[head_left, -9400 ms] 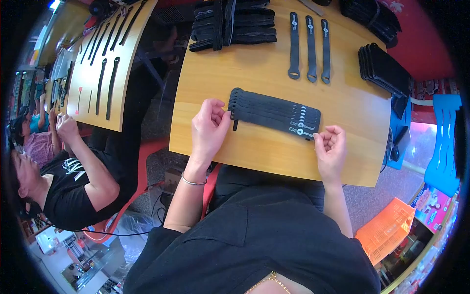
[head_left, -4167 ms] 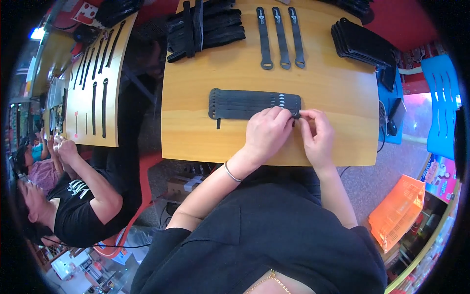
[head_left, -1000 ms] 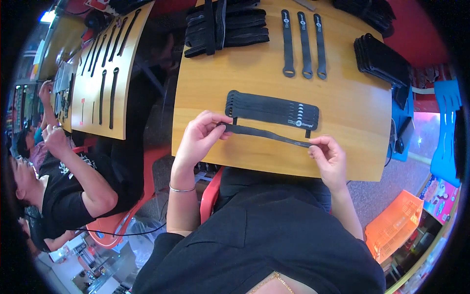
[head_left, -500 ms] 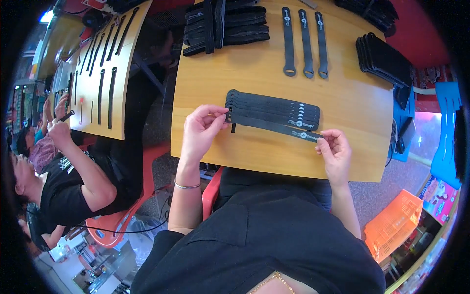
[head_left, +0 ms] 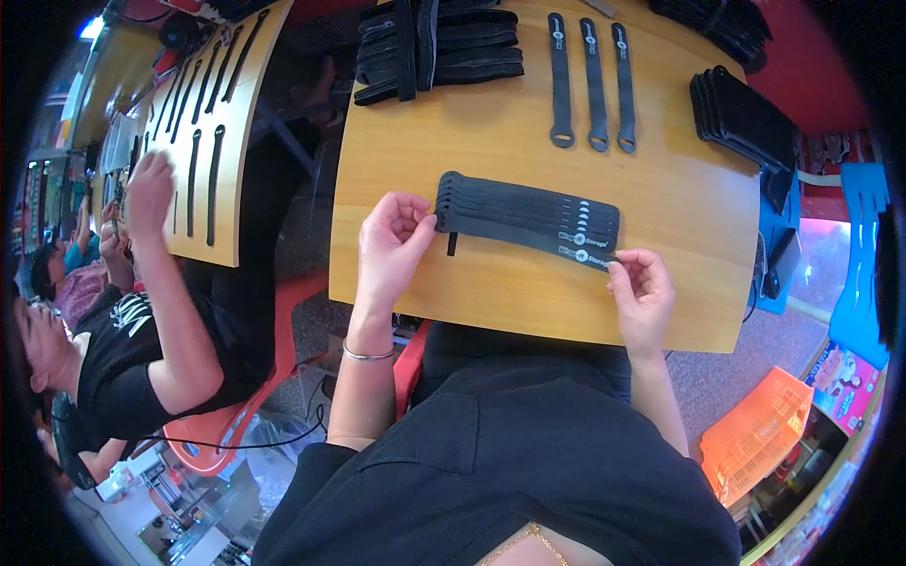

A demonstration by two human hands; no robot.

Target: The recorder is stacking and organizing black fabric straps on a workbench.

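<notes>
A fanned stack of dark grey fabric cable straps (head_left: 519,208) lies on the table in front of me, its slotted ends at the left. The nearest strap (head_left: 533,243) slants out toward me at its right end. My left hand (head_left: 394,241) is closed, thumb and forefinger at that strap's left end, right against the stack. My right hand (head_left: 644,291) pinches the strap's right tip between thumb and forefinger. A short black tab (head_left: 451,245) pokes out below the stack's left end.
Three separate straps (head_left: 593,85) lie at the back of the wooden table (head_left: 396,160). Bundled black straps (head_left: 439,52) sit back left, a black stack (head_left: 744,118) at the right edge. A co-worker (head_left: 179,330) sits left at another table. An orange basket (head_left: 757,434) stands lower right.
The strap's left end has moved in line with the stack's left end, my left hand with it. The right end stays pinched. The co-worker's hand has risen over their table.
</notes>
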